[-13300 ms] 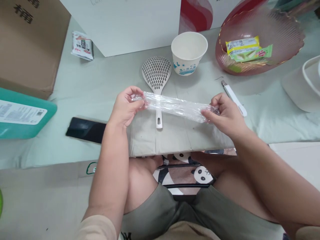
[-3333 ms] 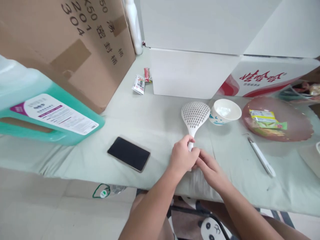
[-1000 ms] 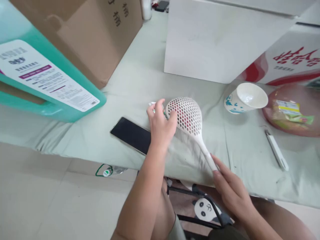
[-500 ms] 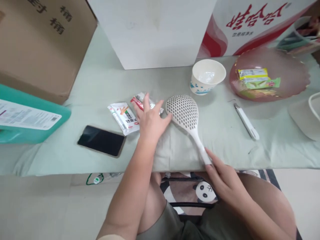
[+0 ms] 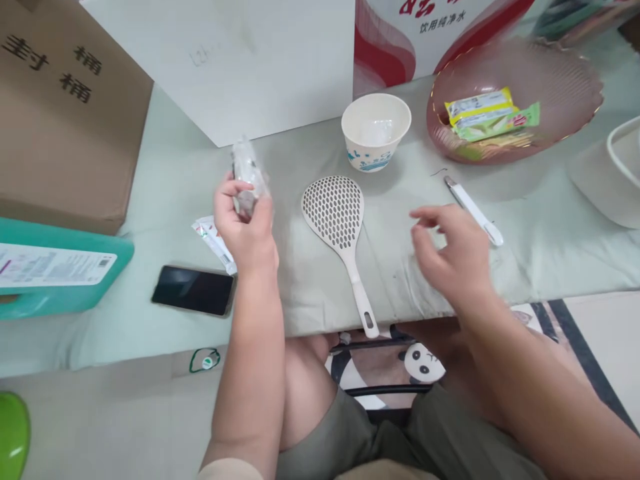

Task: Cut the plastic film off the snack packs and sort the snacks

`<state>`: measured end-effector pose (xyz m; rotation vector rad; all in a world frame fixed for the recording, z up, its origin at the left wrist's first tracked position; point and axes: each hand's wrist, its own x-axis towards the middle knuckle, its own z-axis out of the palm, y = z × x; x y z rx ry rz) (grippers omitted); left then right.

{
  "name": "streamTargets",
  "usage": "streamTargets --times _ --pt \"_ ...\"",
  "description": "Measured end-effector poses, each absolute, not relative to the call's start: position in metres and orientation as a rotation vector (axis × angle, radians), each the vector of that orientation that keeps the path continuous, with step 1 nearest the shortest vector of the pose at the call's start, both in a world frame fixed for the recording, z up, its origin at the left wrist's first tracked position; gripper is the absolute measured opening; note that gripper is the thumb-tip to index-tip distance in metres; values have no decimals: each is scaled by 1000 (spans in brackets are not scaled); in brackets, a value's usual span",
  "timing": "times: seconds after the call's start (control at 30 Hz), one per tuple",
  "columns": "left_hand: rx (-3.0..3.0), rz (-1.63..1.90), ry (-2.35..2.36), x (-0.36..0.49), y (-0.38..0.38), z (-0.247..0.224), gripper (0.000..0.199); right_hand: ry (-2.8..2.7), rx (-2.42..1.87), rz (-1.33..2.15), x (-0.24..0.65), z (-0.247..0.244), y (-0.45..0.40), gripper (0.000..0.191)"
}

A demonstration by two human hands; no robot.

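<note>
My left hand [image 5: 245, 220] is closed around a crinkled, shiny snack packet [image 5: 247, 170], lifted above the table; its printed side is hidden. Beneath and to the left of that hand lies a white snack packet [image 5: 215, 241], partly covered by it. A pale slotted skimmer [image 5: 334, 212] rests flat on the cloth between my hands, its handle end jutting past the table edge. My right hand [image 5: 453, 250] hovers to the right of the skimmer with nothing in it, thumb and forefinger slightly apart. Close to its fingers lies a white utility knife [image 5: 474, 212].
A paper cup [image 5: 376, 133] stands behind the skimmer. Farther right is a pink bowl [image 5: 560, 93] holding several wrapped snacks. A black phone [image 5: 193, 290], a teal jug [image 5: 60, 293] and a cardboard box [image 5: 65, 133] are on the left. A white box [image 5: 250, 73] stands at the back.
My left hand has picked up the shiny packet and moved left with it. My right hand has let go of the skimmer's handle and moved up and right. The camera view has shifted.
</note>
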<state>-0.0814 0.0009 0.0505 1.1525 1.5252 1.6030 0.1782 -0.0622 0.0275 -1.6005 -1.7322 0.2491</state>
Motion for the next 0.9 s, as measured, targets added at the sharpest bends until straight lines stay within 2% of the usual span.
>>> streamTargets --times 0.03,0.1,0.27,0.47,0.63,0.77,0.9 --pt "954 1727 1294 -76 -3 54 25 -1675 -1685 145 187 21 -59 23" --pt "658 1637 1050 -65 -12 56 34 -1592 -1881 7 204 12 -54 29" --pt "559 1271 1003 -44 -24 45 42 -1495 -2246 33 230 2 -48 48" --pt "591 1134 1027 -40 -21 41 44 -1555 -2186 201 239 1 -47 60" --pt "579 1152 987 -38 -16 37 46 -1386 -2113 494 231 14 -43 51" --pt "657 1154 1012 -31 -14 27 39 -1142 -1717 863 208 25 -49 34" --pt "687 1238 1009 -22 -15 20 39 -946 -1358 1281 186 29 -59 31"
